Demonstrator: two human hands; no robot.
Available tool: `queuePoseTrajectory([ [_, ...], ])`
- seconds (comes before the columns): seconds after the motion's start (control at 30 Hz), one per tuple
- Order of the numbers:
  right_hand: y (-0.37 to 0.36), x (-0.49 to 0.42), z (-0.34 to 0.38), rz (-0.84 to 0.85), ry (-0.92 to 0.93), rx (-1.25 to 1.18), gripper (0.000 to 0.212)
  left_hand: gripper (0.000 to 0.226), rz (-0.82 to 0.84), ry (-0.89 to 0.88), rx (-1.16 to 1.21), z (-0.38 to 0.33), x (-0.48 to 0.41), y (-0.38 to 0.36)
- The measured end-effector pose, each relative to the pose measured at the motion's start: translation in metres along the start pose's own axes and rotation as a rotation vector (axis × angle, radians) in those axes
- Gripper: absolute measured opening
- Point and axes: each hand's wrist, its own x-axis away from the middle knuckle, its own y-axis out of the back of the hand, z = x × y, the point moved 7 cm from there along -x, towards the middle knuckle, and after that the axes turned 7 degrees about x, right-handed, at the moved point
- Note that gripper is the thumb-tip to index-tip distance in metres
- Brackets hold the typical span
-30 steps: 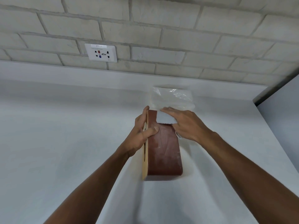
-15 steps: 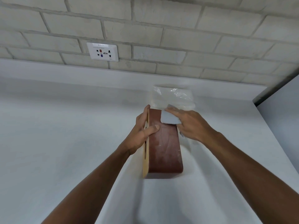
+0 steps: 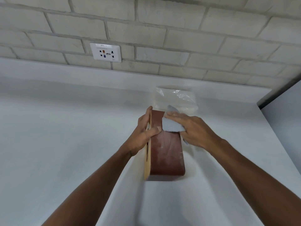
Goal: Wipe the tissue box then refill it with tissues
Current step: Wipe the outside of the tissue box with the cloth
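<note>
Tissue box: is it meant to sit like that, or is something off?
The box stands tipped on its side, its pale slotted face turned left, gripped by the left hand while the right hand presses a cloth on top. Pale dusty smudges mark its brown side. Nothing looks broken or spilled.

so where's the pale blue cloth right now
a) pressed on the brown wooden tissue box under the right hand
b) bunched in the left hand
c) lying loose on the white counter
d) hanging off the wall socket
a: the right hand presses the pale blue cloth onto the far end of the brown wooden tissue box, which the left hand grips.
</note>
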Motion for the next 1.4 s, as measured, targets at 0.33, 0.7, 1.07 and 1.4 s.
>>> queuePoseTrajectory([
  [0.33, 0.002, -0.007, 0.0, -0.015, -0.063, -0.01, 0.066, 0.095, -0.011, -0.007, 0.003, -0.002, 0.0, 0.0],
  [0.7, -0.009, -0.017, 0.02, 0.102, -0.004, -0.02, 0.058, 0.098, 0.002, -0.018, -0.029, -0.003, 0.001, 0.001],
  [1.07, -0.021, -0.014, 0.031, 0.168, 0.114, -0.033, 0.056, 0.097, 0.019, -0.023, -0.086, -0.004, 0.002, 0.0],
  [1.4, -0.016, -0.022, 0.038, 0.145, 0.109, -0.019, 0.058, 0.1, -0.007, -0.031, -0.106, 0.006, -0.004, 0.005],
])
